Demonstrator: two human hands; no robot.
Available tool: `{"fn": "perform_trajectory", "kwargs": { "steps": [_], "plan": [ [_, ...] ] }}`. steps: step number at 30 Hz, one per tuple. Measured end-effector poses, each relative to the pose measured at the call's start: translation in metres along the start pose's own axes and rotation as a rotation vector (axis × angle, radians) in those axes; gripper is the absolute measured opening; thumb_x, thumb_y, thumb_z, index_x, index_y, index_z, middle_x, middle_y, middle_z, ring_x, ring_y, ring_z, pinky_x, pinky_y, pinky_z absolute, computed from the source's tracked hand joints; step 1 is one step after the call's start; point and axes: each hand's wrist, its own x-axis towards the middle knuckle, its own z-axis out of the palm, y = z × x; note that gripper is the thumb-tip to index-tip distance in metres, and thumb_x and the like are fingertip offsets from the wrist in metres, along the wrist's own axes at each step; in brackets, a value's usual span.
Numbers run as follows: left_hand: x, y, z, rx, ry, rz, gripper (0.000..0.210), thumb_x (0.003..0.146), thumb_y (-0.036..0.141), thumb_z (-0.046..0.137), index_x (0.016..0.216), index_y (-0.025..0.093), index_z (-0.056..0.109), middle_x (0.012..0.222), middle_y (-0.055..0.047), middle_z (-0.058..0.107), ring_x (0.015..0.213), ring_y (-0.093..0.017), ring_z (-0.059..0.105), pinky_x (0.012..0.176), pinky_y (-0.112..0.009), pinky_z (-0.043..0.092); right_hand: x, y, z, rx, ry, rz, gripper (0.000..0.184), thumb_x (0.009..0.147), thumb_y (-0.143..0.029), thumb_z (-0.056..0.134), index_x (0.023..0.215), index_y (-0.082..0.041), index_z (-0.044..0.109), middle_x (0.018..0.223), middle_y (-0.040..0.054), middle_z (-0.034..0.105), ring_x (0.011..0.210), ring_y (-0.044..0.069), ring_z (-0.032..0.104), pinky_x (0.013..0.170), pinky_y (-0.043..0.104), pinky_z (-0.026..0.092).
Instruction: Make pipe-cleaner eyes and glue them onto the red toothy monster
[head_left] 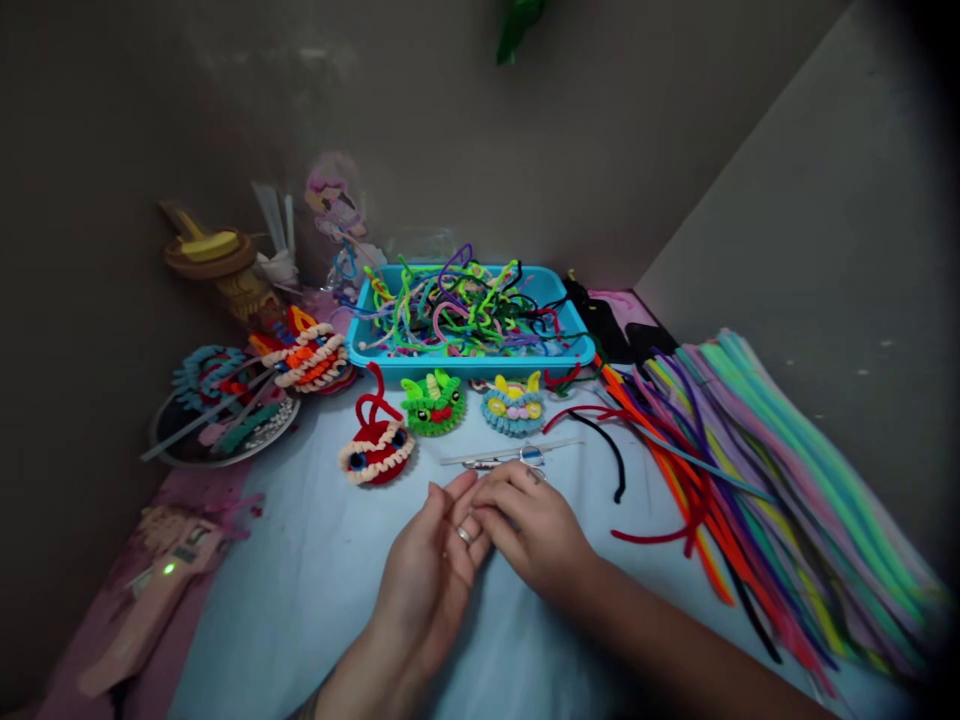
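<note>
My left hand (435, 570) is palm up over the table, its fingers stretched forward and a ring on one finger. Across its fingertips lies my right hand (532, 530), fingers curled and pressed together; anything small between them is hidden. Just beyond the fingertips is a thin metal tool (532, 457), perhaps scissors, partly covered by my right hand. Behind it stand three fuzzy pipe-cleaner heads: a red one with cream trim (377, 452), a green one (435, 405) and a light-blue one with yellow horns (514, 408). Neither hand touches them.
A blue tray (472, 366) of tangled pipe-cleaner pieces stands at the back. Bundles of long coloured pipe cleaners (787, 480) spread along the right. At left are a metal bowl (225, 455) with beads and sticks, an orange-and-cream head (307, 355) and a pink glue gun (161, 600) with a green light.
</note>
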Motion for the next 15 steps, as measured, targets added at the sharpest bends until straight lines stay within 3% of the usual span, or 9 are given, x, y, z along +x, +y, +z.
{"fn": "perform_trajectory", "kwargs": {
  "steps": [4,10,15],
  "plan": [
    [0.0,-0.004,-0.002,0.013,0.025,0.026,0.025,0.091,0.021,0.046,0.101,0.008,0.065,0.102,-0.016,0.069,0.093,-0.02,0.066,0.087,-0.034,0.052,0.0,-0.001,-0.005,-0.003,-0.123,0.066,0.014,0.083,-0.011,0.046,0.078,-0.019,0.057,0.083,0.0059,0.056,0.077,0.019,0.055,0.067,0.033,0.049],
    [-0.002,-0.008,-0.006,0.127,-0.061,0.04,0.012,0.071,0.018,0.075,0.078,0.009,0.071,0.08,-0.008,0.07,0.072,-0.012,0.063,0.072,-0.022,0.052,-0.002,-0.005,-0.012,0.083,0.14,-0.009,0.013,0.084,-0.011,0.048,0.084,-0.021,0.056,0.084,0.0033,0.048,0.077,0.016,0.053,0.066,0.028,0.048],
    [-0.002,-0.008,-0.006,0.223,-0.035,0.045,0.027,0.056,0.028,0.085,0.066,0.009,0.069,0.065,-0.001,0.062,0.059,-0.007,0.054,0.061,-0.017,0.049,-0.003,-0.007,-0.013,0.049,0.174,-0.049,0.014,0.084,-0.01,0.049,0.082,-0.022,0.057,0.08,0.0016,0.046,0.072,0.014,0.052,0.063,0.025,0.047]
  ]
}}
